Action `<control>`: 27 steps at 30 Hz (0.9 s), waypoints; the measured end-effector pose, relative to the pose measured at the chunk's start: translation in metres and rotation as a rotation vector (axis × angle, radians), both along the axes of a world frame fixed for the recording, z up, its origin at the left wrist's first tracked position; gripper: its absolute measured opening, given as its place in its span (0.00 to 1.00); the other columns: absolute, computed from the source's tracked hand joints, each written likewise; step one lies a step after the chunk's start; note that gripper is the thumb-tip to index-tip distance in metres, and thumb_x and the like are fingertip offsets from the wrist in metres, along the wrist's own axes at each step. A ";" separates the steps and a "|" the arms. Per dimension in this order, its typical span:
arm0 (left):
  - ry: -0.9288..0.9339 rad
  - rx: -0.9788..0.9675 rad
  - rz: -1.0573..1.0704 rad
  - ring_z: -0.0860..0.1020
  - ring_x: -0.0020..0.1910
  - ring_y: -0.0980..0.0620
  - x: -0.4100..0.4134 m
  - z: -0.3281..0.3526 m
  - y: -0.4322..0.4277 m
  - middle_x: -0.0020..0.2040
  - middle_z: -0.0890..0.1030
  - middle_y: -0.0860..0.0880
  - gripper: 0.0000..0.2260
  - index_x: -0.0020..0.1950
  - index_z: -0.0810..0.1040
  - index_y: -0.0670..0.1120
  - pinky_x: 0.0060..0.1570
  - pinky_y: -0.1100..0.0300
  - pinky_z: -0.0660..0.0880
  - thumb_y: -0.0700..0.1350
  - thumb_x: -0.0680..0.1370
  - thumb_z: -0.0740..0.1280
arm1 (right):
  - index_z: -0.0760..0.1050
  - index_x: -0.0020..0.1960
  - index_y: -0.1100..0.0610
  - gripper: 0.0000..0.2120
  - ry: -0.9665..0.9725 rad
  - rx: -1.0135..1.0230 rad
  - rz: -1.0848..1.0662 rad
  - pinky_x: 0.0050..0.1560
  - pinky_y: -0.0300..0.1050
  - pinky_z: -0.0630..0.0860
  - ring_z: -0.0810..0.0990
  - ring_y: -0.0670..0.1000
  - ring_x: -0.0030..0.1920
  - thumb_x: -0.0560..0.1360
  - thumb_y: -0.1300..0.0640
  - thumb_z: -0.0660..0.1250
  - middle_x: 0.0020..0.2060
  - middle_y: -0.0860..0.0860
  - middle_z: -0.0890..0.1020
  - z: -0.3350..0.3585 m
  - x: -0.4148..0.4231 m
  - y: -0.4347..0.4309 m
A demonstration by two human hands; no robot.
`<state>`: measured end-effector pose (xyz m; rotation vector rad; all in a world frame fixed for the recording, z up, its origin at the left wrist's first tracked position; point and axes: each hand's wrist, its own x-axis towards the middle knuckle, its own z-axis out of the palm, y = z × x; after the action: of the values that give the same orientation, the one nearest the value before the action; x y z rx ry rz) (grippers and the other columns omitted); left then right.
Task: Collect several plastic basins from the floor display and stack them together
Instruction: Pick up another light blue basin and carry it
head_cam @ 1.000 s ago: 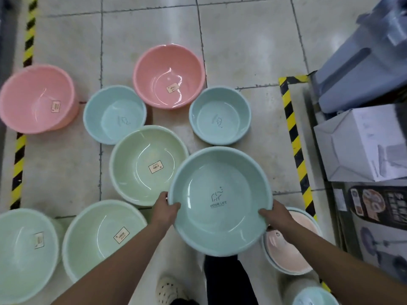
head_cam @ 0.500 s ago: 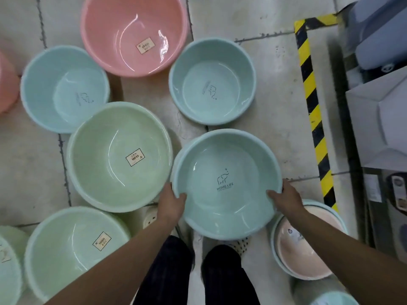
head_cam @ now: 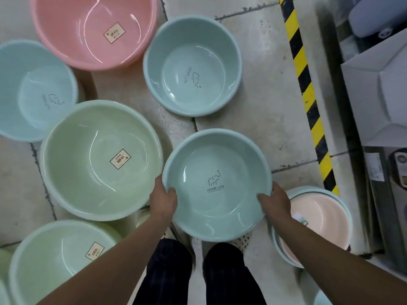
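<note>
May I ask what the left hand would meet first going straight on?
Probably the near rim of the blue floor basin ahead, though height is unclear; the left hand grips the held blue basin.

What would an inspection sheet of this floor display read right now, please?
Surface: tiled floor, dark joints, hazard tape on the right.
Job's things: held basin, blue, upright, over the shoes. On the floor: far blue basin, left blue basin, green basin, near green basin, pink basin, and pale pink basin, which is nested in another.
Clutter: nothing seen.
Grippers: left hand and right hand grip opposite sides of the held basin's rim, thumbs inside.
Cables: nothing seen.
Surroundings: boxes beyond the tape.
</note>
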<state>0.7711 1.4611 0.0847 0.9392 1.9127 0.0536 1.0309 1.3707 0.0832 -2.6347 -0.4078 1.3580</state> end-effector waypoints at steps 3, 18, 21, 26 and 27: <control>0.023 0.011 -0.030 0.77 0.55 0.42 0.002 -0.013 0.001 0.57 0.79 0.43 0.22 0.71 0.70 0.47 0.58 0.53 0.73 0.36 0.77 0.62 | 0.75 0.65 0.58 0.21 0.006 -0.009 -0.054 0.53 0.48 0.74 0.79 0.60 0.55 0.72 0.61 0.69 0.57 0.59 0.81 -0.013 0.001 -0.001; -0.094 -0.127 0.102 0.80 0.47 0.44 -0.006 -0.032 0.032 0.49 0.81 0.46 0.11 0.55 0.75 0.49 0.51 0.52 0.78 0.39 0.75 0.67 | 0.73 0.63 0.55 0.14 0.089 0.043 -0.069 0.50 0.48 0.76 0.79 0.57 0.51 0.77 0.60 0.65 0.52 0.55 0.81 -0.007 0.011 0.014; -0.119 -0.147 0.183 0.80 0.41 0.45 -0.008 0.009 0.056 0.42 0.81 0.46 0.07 0.51 0.77 0.47 0.45 0.53 0.78 0.39 0.74 0.68 | 0.76 0.60 0.56 0.13 0.072 0.062 -0.078 0.53 0.55 0.79 0.81 0.59 0.51 0.76 0.60 0.65 0.51 0.56 0.82 0.034 0.013 0.045; -0.200 -0.132 0.165 0.82 0.46 0.42 -0.015 0.088 0.107 0.45 0.83 0.43 0.01 0.43 0.77 0.48 0.50 0.48 0.80 0.43 0.74 0.68 | 0.75 0.57 0.51 0.12 0.048 0.121 -0.062 0.49 0.54 0.80 0.81 0.57 0.48 0.75 0.61 0.65 0.47 0.53 0.82 0.117 0.016 0.108; -0.210 -0.115 0.162 0.82 0.46 0.42 -0.017 0.104 0.122 0.45 0.83 0.43 0.02 0.43 0.78 0.48 0.51 0.46 0.80 0.45 0.73 0.68 | 0.75 0.57 0.51 0.12 0.044 0.133 -0.050 0.46 0.51 0.79 0.81 0.57 0.47 0.75 0.61 0.65 0.48 0.54 0.82 0.132 0.015 0.124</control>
<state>0.7539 1.5834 0.1883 0.6732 1.7728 0.1308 1.0460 1.4949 0.2156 -2.4869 -0.4083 1.3228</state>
